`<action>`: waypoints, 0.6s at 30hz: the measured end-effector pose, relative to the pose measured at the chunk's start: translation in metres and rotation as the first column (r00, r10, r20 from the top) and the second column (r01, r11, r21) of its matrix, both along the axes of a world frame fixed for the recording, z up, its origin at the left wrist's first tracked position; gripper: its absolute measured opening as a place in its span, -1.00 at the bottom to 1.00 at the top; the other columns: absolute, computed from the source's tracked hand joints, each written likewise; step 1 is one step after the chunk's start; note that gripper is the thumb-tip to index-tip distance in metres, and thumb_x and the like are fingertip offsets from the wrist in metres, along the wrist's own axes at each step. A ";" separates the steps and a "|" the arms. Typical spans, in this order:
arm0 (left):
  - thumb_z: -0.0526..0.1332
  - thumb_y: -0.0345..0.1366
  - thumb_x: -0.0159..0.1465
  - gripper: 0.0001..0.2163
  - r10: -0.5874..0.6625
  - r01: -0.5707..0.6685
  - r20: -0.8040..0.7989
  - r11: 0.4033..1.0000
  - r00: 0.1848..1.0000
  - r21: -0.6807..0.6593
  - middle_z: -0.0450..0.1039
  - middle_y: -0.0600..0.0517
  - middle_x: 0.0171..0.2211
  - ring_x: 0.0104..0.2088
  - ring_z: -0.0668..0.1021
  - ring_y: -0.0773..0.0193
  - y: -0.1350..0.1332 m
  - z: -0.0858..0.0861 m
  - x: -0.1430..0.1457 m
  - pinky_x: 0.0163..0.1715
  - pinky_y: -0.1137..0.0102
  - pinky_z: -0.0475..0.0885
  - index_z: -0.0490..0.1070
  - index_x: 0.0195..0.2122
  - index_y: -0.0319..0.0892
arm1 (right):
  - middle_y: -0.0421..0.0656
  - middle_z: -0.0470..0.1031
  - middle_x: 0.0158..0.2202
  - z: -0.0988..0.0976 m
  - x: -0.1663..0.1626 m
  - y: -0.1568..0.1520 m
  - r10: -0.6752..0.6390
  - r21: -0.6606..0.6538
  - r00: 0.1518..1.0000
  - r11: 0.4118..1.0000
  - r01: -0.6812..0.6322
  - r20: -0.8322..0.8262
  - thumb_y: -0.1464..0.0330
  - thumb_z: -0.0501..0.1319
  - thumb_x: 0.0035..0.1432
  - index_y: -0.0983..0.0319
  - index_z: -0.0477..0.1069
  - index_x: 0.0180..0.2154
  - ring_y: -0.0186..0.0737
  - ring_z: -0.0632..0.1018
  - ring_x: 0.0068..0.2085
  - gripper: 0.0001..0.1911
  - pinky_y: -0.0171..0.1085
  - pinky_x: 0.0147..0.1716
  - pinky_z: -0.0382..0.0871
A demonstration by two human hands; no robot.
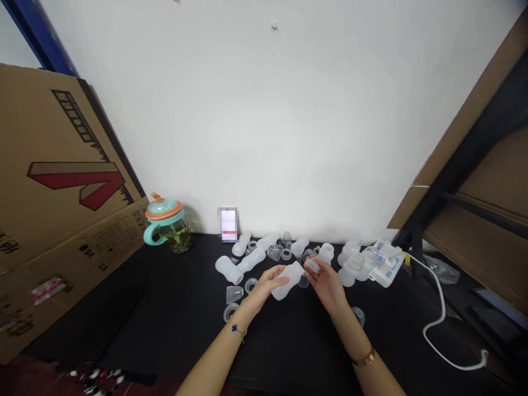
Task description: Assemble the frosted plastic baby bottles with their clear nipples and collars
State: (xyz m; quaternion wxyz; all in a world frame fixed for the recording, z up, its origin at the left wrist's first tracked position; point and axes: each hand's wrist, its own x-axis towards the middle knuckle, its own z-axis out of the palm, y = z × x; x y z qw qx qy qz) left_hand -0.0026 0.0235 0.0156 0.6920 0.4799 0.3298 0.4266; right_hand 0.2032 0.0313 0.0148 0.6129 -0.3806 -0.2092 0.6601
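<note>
My left hand (265, 286) is closed around a translucent white bottle (289, 279), held tilted above the black table (181, 319). My right hand (325, 281) pinches a small clear part (312, 265) at the bottle's upper end. Behind the hands lie several more white bottles (251, 259), clear rings (251, 285) and caps. A group of assembled bottles with teats (353, 260) stands to the right.
A teal and orange lidded cup (167, 224) stands at the back left. A large cardboard box (61, 203) leans at the left. A white device (388, 264) with a white cable (438, 324) lies at the right, beside a dark shelf frame (462, 181).
</note>
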 end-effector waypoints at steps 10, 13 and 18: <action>0.40 -0.16 0.14 -0.62 -0.028 0.028 -0.029 0.999 0.999 0.018 0.57 -0.08 -0.09 -0.06 0.55 0.02 -0.001 0.001 0.000 -0.04 0.30 0.35 0.55 -0.03 -0.17 | -0.14 0.60 -0.03 0.004 -0.009 -0.004 -0.004 0.085 0.995 0.996 -0.005 0.100 0.20 0.44 0.03 0.14 0.57 -0.15 -0.07 0.57 -0.01 -0.68 -0.25 -0.19 0.51; 0.40 -0.16 0.14 -0.61 -0.018 0.019 -0.037 1.000 0.999 0.019 0.57 -0.09 -0.08 -0.06 0.55 0.02 0.000 -0.002 0.001 -0.06 0.30 0.35 0.55 -0.03 -0.17 | -0.13 0.61 -0.05 0.003 -0.010 -0.003 -0.012 0.111 0.996 0.994 0.003 0.085 0.21 0.48 -0.02 0.15 0.59 -0.18 -0.08 0.58 0.00 -0.67 -0.23 -0.13 0.51; 0.41 -0.14 0.13 -0.61 -0.020 0.021 -0.033 1.000 0.999 0.018 0.57 -0.08 -0.10 -0.09 0.56 0.03 0.000 -0.002 0.001 -0.09 0.31 0.35 0.55 -0.03 -0.16 | -0.13 0.61 -0.03 0.001 -0.012 -0.002 0.002 0.171 0.997 0.985 -0.015 0.074 0.20 0.48 0.00 0.14 0.59 -0.20 -0.09 0.59 0.01 -0.70 -0.21 -0.04 0.49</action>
